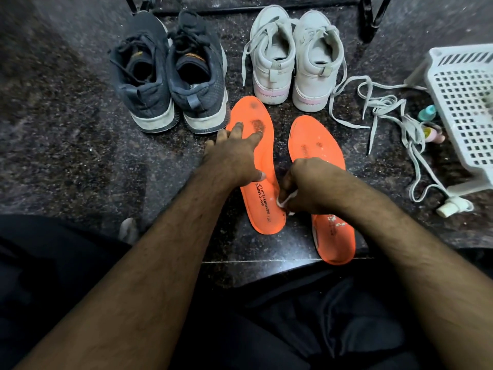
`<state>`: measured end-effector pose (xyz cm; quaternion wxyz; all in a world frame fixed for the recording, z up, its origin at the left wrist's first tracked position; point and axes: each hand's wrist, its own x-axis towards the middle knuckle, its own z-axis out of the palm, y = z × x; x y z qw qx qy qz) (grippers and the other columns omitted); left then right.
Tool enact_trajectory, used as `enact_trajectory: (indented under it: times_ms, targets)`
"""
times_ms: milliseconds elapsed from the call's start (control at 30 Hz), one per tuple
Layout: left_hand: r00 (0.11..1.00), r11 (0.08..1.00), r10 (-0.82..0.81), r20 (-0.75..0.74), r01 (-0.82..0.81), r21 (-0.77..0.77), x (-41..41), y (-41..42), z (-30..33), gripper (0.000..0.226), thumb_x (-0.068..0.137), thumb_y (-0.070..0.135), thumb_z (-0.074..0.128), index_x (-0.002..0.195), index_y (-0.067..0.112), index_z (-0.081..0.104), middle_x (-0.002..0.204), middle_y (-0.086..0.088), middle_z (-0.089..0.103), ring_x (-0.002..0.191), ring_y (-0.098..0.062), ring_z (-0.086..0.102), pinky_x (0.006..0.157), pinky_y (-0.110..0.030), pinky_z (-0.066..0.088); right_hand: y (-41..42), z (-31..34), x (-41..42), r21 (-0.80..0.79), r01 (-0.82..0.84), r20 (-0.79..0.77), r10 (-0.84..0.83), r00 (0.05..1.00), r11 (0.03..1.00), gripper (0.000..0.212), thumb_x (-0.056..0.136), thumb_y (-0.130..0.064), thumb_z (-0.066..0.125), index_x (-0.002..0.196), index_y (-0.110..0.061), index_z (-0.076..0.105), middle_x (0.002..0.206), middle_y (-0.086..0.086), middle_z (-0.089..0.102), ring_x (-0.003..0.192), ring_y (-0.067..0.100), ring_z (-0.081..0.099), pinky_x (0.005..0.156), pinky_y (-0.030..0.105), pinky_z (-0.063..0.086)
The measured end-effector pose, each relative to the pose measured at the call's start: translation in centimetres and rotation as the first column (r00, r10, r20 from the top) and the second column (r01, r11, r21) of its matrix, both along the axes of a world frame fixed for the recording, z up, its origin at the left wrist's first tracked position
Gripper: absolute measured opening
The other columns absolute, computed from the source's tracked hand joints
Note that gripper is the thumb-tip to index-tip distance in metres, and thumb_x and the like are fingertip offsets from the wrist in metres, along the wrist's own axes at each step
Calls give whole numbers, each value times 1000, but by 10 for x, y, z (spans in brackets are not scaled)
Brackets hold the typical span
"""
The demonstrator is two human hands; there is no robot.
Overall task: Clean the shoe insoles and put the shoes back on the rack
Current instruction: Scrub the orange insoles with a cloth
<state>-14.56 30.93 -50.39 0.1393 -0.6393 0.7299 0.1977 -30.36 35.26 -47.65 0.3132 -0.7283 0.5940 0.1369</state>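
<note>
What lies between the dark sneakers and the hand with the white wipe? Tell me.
In the head view, the left orange insole lies between the dark sneakers and the right hand holding the white wipe, pressed down by the left hand.

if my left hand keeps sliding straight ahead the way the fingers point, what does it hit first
Probably the heel of the nearer dark shoe. The left hand lies flat on the left insole, fingers aimed up and slightly right, so the insole's toe comes first underneath.
</note>
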Motion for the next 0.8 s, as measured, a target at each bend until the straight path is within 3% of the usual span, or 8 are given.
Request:
enact_trajectory:
  times_ms: [133,333,433,533,800]
  targets:
    - [1000,1000,-6,4,6,7,-1,0,0,98,82,56,72,158,40,13,168,-5,0,151,-36,11,119,-55,20,3,4,-5,72,-56,-25,58,998,996,13,76,-31,80,87,-27,77,83,-4,74,86,15,68,81,32,57]
    - [1000,1000,-13,22,13,2,-1,0,0,98,83,56,72,158,40,12,168,-5,0,150,-37,11,118,-55,21,-10,-4,-1,-155,151,121,-133,984,976,17,79,-37,68,94,-32,73,97,5,72,95,27,67,84,38,56]
    - [1000,1000,-17,22,17,6,-2,0,0,98,83,57,71,158,40,11,168,-5,0,150,-37,11,118,-55,21,-7,-12,4,-119,91,85,-81,993,989,4,82,-33,68,82,-30,67,96,6,70,93,28,67,80,35,56]
    - [999,1000,-25,24,25,10,-1,0,0,98,83,57,70,158,40,10,168,-6,-1,150,-37,11,119,-55,21,-5,-16,6,-89,34,29,-32,999,995,17,84,-28,63,69,-27,56,95,6,68,89,28,65,74,31,52]
    - [997,994,-82,7,82,73,2,0,0,108,80,62,70,157,44,-3,167,-13,-9,150,-40,6,118,-57,23,-10,-11,7,-135,40,31,-37,999,990,6,80,-26,70,84,-26,73,84,4,65,86,26,65,67,28,46]
